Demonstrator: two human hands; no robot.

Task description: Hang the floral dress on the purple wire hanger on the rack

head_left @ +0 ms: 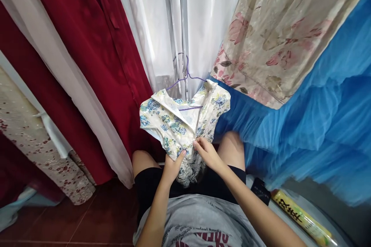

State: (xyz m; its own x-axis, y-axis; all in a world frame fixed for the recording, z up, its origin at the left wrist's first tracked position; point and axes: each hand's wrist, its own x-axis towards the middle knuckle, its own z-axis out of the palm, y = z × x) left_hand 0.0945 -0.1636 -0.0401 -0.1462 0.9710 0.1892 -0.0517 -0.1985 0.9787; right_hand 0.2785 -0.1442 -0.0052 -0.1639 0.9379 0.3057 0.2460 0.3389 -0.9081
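Observation:
A short-sleeved floral dress (176, 121), cream with blue and yellow-green flowers, hangs on a thin purple wire hanger (188, 73) above my lap. Its neckline lies open in a V, and the lower part bunches up over my shorts. My left hand (173, 166) grips the garment's left side at the waist, thumb on top. My right hand (206, 152) pinches the front edge at the bottom of the V opening. Whether a zipper pull or button is between those fingertips is too small to make out.
Red and pale curtains (87, 65) hang on the left, white fabric (211, 15) straight ahead. At right hang a beige floral cloth (261, 42) and blue tulle (290, 131). A yellow package (304, 216) and a dark object (261, 190) lie at lower right.

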